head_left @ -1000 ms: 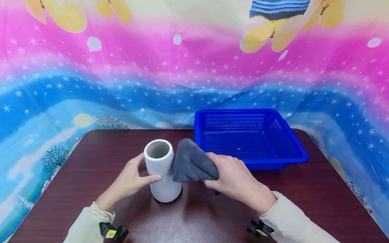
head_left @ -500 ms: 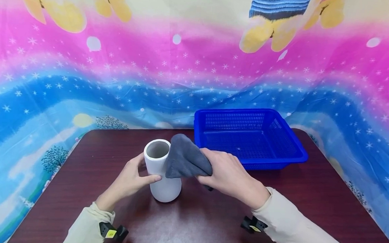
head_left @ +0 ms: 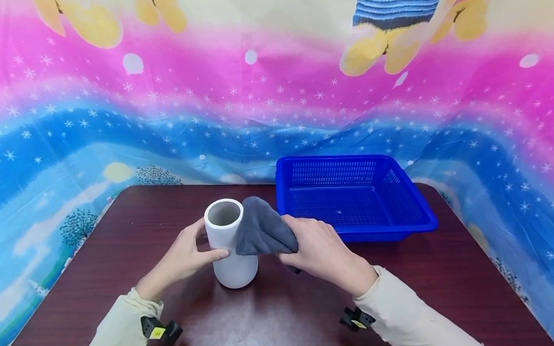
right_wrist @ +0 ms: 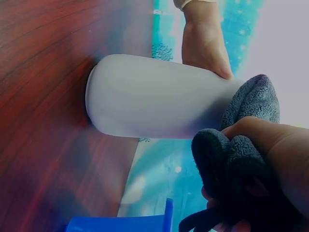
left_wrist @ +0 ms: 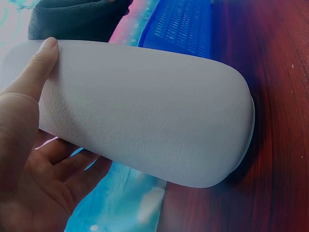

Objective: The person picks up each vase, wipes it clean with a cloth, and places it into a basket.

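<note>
My right hand point(head_left: 322, 250) has its fingers curled round a bunched dark grey fleece cloth point(head_left: 261, 230) and presses it against the upper right side of the white vase point(head_left: 229, 241), just under the rim. From the right wrist the cloth point(right_wrist: 241, 159) shows as thick folds wrapped over my knuckles, one loose corner lying on the vase wall point(right_wrist: 154, 99).

My left hand point(head_left: 183, 254) grips the vase on the other side — thumb across the front, fingers behind. The left wrist view shows the thumb point(left_wrist: 36, 67) flat on the vase point(left_wrist: 145, 106) and the fingers cupped beneath.

The vase stands upright on the dark red-brown wooden table point(head_left: 432, 288), near its middle, closer to the front edge. It is matte white with a fine grainy texture, narrower toward the mouth and rounded at the base; the inside looks grey. No label or writing on it that I can read.

Just behind and to the right sits a blue plastic mesh basket point(head_left: 422, 213) — nothing lies in it. Both sleeves are cream. A bright cartoon-print sheet point(head_left: 119, 105) hangs behind the table.
</note>
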`<state>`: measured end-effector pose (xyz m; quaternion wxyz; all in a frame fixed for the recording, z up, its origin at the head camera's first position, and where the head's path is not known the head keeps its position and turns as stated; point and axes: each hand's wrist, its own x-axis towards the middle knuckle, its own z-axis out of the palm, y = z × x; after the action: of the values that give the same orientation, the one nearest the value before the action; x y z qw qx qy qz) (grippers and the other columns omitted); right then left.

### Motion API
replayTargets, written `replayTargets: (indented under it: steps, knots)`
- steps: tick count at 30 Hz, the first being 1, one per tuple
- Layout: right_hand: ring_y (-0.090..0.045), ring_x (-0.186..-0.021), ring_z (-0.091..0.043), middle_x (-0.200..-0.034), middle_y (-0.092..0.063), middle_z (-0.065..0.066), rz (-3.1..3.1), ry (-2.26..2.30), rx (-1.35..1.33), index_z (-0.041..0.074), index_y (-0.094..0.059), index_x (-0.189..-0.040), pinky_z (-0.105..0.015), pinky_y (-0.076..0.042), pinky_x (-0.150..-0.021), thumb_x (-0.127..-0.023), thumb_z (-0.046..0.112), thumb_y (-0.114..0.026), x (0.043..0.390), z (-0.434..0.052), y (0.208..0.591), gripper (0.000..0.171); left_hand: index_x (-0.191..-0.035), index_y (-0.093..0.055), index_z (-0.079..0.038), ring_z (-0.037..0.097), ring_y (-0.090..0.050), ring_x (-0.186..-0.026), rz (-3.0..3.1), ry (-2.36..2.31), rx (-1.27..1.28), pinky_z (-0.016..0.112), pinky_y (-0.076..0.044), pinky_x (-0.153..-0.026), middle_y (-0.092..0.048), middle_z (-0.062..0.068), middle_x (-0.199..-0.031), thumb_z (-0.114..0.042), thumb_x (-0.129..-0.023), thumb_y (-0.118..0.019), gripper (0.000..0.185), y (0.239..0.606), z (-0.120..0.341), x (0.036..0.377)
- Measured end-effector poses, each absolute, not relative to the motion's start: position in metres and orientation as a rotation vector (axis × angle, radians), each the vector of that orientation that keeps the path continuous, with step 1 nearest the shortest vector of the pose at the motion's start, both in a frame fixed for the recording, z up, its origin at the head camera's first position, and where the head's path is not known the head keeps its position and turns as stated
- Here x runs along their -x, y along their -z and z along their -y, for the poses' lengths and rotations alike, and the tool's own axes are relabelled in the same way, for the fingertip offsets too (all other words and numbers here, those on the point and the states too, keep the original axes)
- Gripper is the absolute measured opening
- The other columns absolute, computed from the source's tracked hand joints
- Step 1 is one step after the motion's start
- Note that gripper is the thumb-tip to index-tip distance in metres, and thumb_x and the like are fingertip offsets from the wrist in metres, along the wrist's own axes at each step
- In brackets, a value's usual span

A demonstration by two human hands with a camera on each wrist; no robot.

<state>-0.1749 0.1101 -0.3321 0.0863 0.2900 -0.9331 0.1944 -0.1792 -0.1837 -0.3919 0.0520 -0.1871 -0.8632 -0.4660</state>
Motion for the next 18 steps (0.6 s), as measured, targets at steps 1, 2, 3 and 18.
replayTargets:
  steps: [1, 2, 3, 18]
  knots:
    - [-0.05, -0.062, -0.007, -0.074, -0.056, 0.012, 2.783, -0.575, -0.863, 0.023, -0.06, -0.102, -0.023, -0.039, -0.052, -0.079, 0.033, -0.081, 0.175, -0.11, 0.333, 0.032, -0.142, -0.051, -0.008, 0.03, -0.068, -0.115, 2.627, 1.417, 0.567, 0.048, -0.057, -0.096, -0.067, 0.012, -0.129, -0.022, -0.082, -0.085, 0.07, 0.392, 0.184, 0.179]
    - [-0.049, -0.062, -0.007, -0.074, -0.055, 0.013, 2.786, -0.572, -0.863, 0.023, -0.06, -0.101, -0.023, -0.038, -0.051, -0.079, 0.033, -0.081, 0.175, -0.11, 0.334, 0.031, -0.142, -0.051, -0.009, 0.03, -0.068, -0.115, 2.629, 1.417, 0.566, 0.048, -0.057, -0.096, -0.067, 0.012, -0.129, -0.022, -0.082, -0.085, 0.07, 0.392, 0.184, 0.179]
    - [-0.049, -0.062, -0.007, -0.073, -0.055, 0.013, 2.789, -0.566, -0.863, 0.023, -0.06, -0.1, -0.023, -0.038, -0.051, -0.079, 0.033, -0.08, 0.175, -0.109, 0.334, 0.031, -0.142, -0.051, -0.009, 0.03, -0.068, -0.115, 2.629, 1.417, 0.565, 0.048, -0.057, -0.096, -0.067, 0.012, -0.128, -0.022, -0.082, -0.085, 0.07, 0.392, 0.184, 0.179]
    - [-0.049, -0.06, -0.007, -0.07, -0.054, 0.013, 2.803, -0.534, -0.854, 0.024, -0.059, -0.096, -0.025, -0.037, -0.049, -0.077, 0.035, -0.081, 0.176, -0.106, 0.346, 0.03, -0.141, -0.052, -0.007, 0.029, -0.069, -0.115, 2.634, 1.433, 0.559, 0.047, -0.057, -0.095, -0.068, 0.013, -0.127, -0.023, -0.083, -0.085, 0.068, 0.391, 0.184, 0.178]
